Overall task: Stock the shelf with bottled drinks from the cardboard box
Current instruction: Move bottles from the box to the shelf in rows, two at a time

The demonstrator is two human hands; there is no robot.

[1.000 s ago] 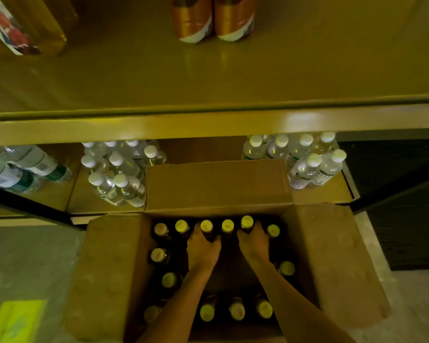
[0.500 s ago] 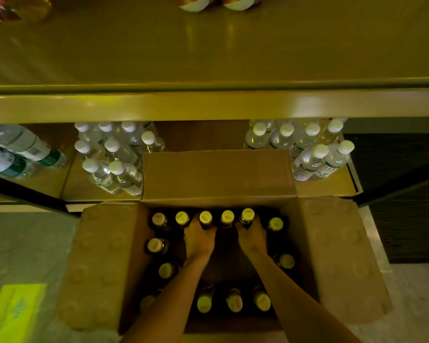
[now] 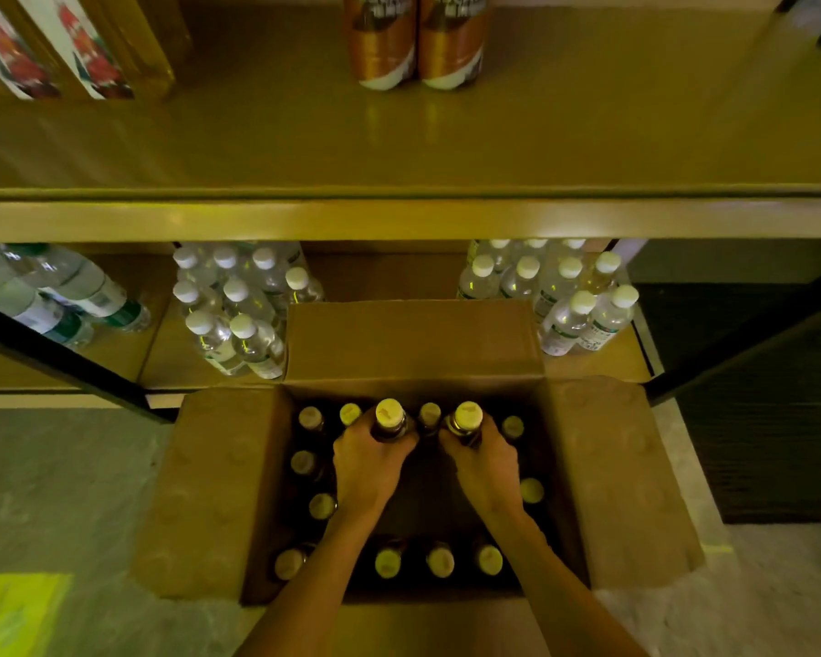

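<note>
An open cardboard box (image 3: 622,471) stands on the floor below me, flaps spread, with several dark bottles with yellow caps (image 3: 439,561) inside along its walls. My left hand (image 3: 368,467) grips the neck of one dark bottle (image 3: 389,417), raised above its neighbours in the back row. My right hand (image 3: 487,467) grips a second bottle (image 3: 465,419) the same way. The shelf (image 3: 399,220) runs across in front of the box.
Two brown coffee bottles (image 3: 418,45) and boxed goods (image 3: 58,54) stand on the upper shelf board. On the lower board, clear white-capped water bottles (image 3: 238,310) cluster left and right (image 3: 569,296) of the box's back flap. A yellow sheet (image 3: 15,614) lies on the floor.
Both hands have closed round bottle necks in the back row and lifted the two bottles, whose caps now stand higher than the others. My view tilted up slightly.
</note>
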